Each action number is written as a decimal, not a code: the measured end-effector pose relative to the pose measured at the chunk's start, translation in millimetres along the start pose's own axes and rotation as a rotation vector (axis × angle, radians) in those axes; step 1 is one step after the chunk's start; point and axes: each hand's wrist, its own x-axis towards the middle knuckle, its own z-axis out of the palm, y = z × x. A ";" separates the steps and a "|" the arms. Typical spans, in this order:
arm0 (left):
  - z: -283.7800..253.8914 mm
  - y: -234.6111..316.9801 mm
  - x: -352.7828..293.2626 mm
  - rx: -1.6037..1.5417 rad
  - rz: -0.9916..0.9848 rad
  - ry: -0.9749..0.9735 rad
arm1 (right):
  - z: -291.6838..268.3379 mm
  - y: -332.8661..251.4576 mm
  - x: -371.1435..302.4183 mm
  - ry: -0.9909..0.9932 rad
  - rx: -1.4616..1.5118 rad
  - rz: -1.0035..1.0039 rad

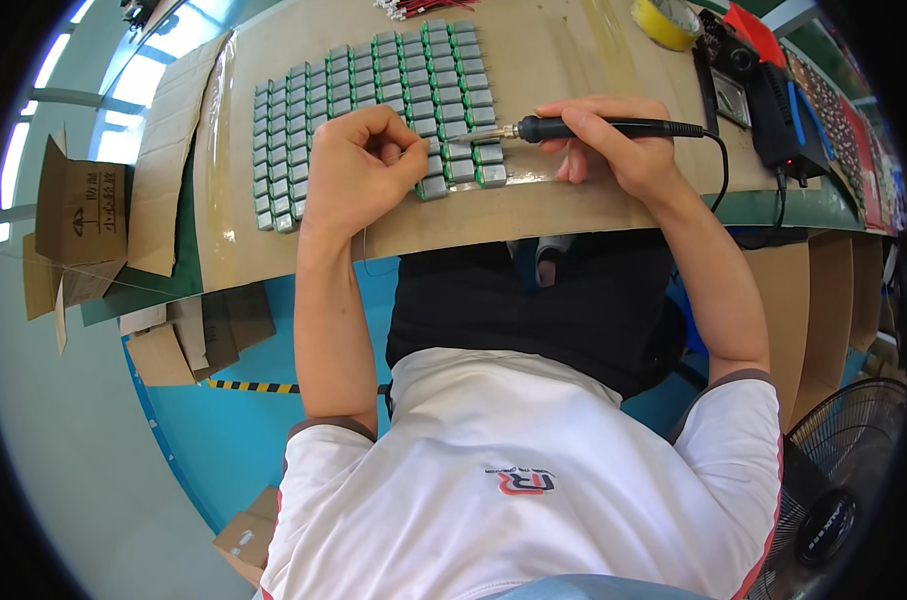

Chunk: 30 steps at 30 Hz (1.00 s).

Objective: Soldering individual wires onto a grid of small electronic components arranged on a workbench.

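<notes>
My right hand (623, 145) grips a black soldering iron (548, 128) like a pen, its metal tip pointing left. The tip lies over the near right part of a block of small grey parts with green edges (363, 75), set out in close rows. My left hand (358, 170) is closed in a pinch at the near edge of these rows, close to the tip. A thin strand of solder wire (365, 250) hangs below that hand over the table edge. What lies right between the left fingertips is mostly hidden.
Brown cardboard (533, 215) covers the table. At the right stand a black soldering station (788, 125) with a cord and a yellow tape roll (666, 22). Red wires (423, 8) lie at the far edge. An open carton (83, 215) is at left, a fan (843, 480) lower right.
</notes>
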 end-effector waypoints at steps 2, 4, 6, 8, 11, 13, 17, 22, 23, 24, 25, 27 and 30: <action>-0.2 -0.5 0.4 0.013 0.002 0.003 | -0.1 0.1 0.0 -0.008 -0.010 -0.007; -0.7 -1.7 0.2 0.017 0.005 0.005 | 1.0 0.3 0.5 -0.011 -0.012 -0.018; -0.6 -2.6 0.2 0.021 0.009 0.007 | 1.0 -0.2 0.4 -0.013 -0.015 -0.015; -0.2 -3.2 0.3 0.025 0.007 0.009 | 1.0 -0.6 0.4 -0.013 -0.018 -0.012; 0.1 -1.9 0.3 0.035 0.010 0.010 | 0.7 -0.7 0.3 -0.012 -0.028 -0.006; -0.2 -0.8 0.4 0.043 0.005 0.006 | 0.5 -0.8 0.3 -0.013 -0.028 0.005; 0.6 -3.4 0.3 0.036 -0.004 0.002 | -0.1 1.4 0.9 -0.009 -0.026 0.002; 0.9 -1.9 -0.2 0.028 0.004 -0.001 | -2.4 2.6 0.5 -0.049 -0.075 -0.057; 1.0 -2.1 -0.1 0.024 0.003 -0.002 | -2.2 2.8 0.5 -0.049 -0.074 -0.056; 1.1 -1.7 0.0 0.023 0.003 -0.003 | -1.9 2.9 0.6 -0.043 -0.074 -0.053; 1.1 -0.7 0.0 0.039 0.000 -0.002 | -1.6 2.9 0.6 -0.036 -0.073 -0.051; 0.9 1.1 0.1 0.055 -0.003 -0.001 | -0.8 2.4 0.7 -0.030 -0.069 -0.043; 0.7 2.4 0.1 0.075 -0.019 -0.006 | -1.1 2.7 0.8 -0.030 -0.070 -0.048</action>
